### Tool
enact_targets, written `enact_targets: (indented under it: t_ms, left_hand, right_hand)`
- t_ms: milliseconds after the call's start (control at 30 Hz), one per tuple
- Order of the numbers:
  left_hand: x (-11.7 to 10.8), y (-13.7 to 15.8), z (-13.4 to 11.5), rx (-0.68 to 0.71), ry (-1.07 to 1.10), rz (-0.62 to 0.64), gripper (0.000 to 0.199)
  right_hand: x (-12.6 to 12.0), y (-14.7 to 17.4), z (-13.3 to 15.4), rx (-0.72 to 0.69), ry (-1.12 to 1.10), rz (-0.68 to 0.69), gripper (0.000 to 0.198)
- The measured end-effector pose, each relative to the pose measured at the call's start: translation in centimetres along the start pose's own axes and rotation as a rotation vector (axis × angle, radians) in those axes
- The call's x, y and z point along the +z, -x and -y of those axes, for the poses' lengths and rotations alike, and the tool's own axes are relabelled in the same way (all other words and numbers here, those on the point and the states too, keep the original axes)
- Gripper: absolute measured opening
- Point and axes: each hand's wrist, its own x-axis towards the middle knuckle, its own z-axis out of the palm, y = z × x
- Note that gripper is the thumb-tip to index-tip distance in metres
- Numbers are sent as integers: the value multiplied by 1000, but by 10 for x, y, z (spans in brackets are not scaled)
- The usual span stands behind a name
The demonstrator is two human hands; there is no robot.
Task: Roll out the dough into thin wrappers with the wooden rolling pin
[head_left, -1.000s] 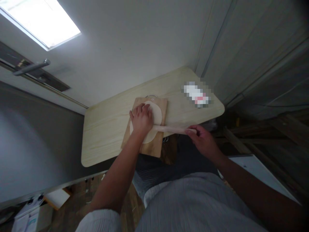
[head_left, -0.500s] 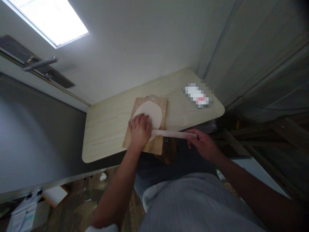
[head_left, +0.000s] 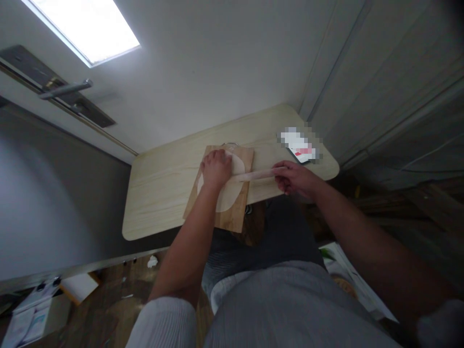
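Observation:
A pale round sheet of dough [head_left: 230,193] lies on a wooden cutting board [head_left: 232,221]. Across the dough runs a light wooden rolling pin [head_left: 255,175], its left end hidden under my left hand [head_left: 216,168]. That hand rests palm down over the pin and the far part of the dough, fingers laid forward and slightly bent, not wrapped around anything I can see. The fingers of my right hand [head_left: 292,177] are closed around the pin's right end, off the board's right side.
The board sits on a light wood-grain table [head_left: 155,193], its near edge overhanging the front. At the table's right lies a phone [head_left: 300,147], partly pixelated. A white door with a metal handle [head_left: 67,89] stands behind. Crumpled tissue [head_left: 152,261] is on the floor.
Both hands and the rolling pin have moved away from me, toward the far side of the board. More of the dough's near part shows now.

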Motion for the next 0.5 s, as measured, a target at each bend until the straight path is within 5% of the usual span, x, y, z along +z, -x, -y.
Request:
enact_targets:
  t_ms: [233,500]
  left_hand:
    - [2,9,-2,35,-89,31,53]
    - [-1,32,-8,51,-162,31,54]
  right_hand:
    - [8,-1,10,29,151,-66,12]
    - [4,-1,-5,-136,591,-135,29]
